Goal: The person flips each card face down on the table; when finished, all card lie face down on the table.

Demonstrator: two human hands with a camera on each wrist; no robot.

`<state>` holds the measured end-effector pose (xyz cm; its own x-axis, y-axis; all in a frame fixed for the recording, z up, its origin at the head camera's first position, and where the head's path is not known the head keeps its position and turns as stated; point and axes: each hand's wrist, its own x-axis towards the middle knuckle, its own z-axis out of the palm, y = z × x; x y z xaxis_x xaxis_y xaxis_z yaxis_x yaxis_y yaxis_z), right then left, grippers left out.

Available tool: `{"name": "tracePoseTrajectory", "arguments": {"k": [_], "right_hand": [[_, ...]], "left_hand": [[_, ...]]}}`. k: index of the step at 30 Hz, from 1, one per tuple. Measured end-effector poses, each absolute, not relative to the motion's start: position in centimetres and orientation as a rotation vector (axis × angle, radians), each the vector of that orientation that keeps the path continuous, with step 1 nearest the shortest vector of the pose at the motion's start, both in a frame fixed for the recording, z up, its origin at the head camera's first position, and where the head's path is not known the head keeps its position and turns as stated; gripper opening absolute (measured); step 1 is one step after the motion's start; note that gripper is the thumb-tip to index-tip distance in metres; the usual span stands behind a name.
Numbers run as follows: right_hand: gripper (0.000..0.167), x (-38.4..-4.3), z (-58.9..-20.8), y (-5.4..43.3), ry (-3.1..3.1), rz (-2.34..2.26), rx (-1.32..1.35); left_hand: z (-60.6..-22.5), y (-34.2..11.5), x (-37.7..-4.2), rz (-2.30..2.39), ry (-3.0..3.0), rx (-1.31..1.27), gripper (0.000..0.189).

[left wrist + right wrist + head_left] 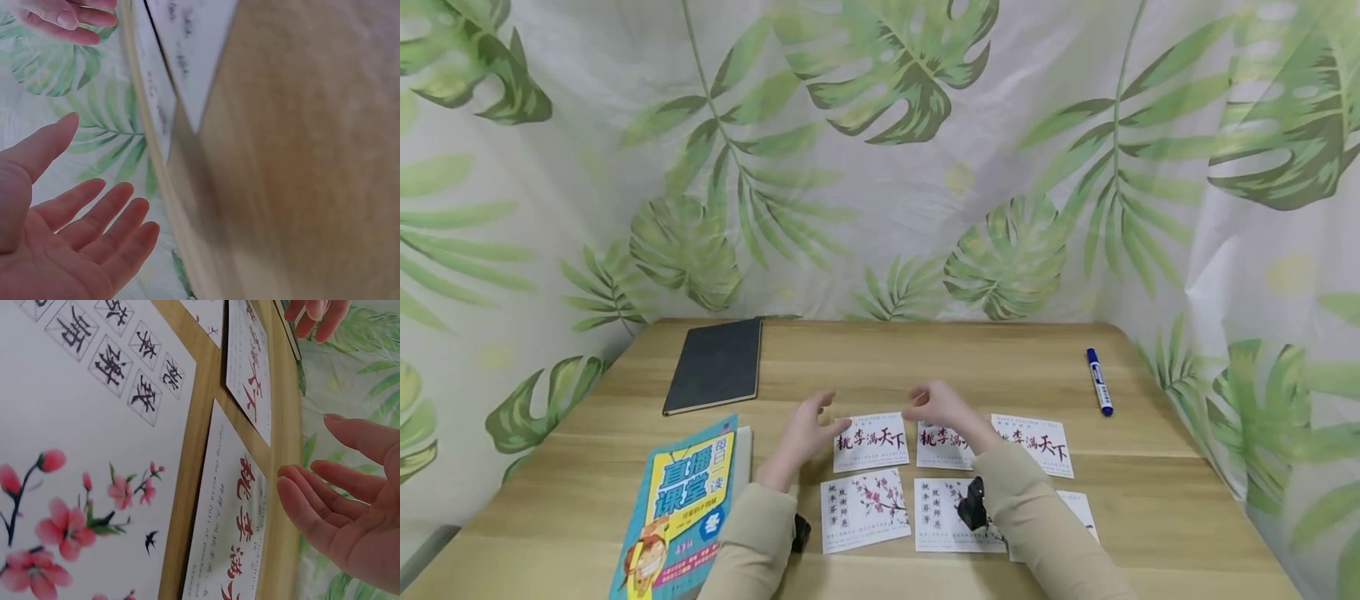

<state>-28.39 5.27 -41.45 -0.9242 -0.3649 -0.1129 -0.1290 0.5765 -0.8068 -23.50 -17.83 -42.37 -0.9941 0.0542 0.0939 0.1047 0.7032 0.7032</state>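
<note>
Clock positions: head view, from the centre of the card layout. On the pale wood-grain bench (925, 358), white rectangular paper cards with dark-red lettering (872, 446) form the far row; white rectangular paper cards with pink blossom (867, 510) lie nearer, toward 6.

Step (judged): laying out and squaring up the rows, apparently near done. Far-row card toward 2 sits askew; straightening it would call for flat fingertips at its edge and a light nudge.

Left hand (803, 433), between 9 and 10: fingers parted and relaxed, palm empty. Right hand (946, 407), at 12: thumb well apart from loosely bent fingers, nothing pinched. Both are near the far row; contact cannot be confirmed.

Blue-and-white capped marker (1099, 382) at 2; blue-and-yellow paperback book (681, 517) about 9.
</note>
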Motion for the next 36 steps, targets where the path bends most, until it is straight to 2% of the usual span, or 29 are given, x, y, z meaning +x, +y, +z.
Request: {"name": "tracePoseTrajectory", "arguments": {"k": [11,21,36], "right_hand": [[0.049,-29.1,-41.1,3.3,2.506,-1.216,-0.377],[0.046,-29.2,-41.1,3.4,2.537,-1.190,-0.372],[0.044,-29.4,-42.1,2.9,2.589,-1.052,-0.422]], "left_hand": [[-42.3,-18.8,-25.0,-1.154,-2.968,-0.060,0.066],[-42.1,-18.6,-25.8,-1.282,-2.961,0.021,0.057],[-42.3,-18.1,-25.8,-1.074,-3.126,-0.074,0.057]]}}
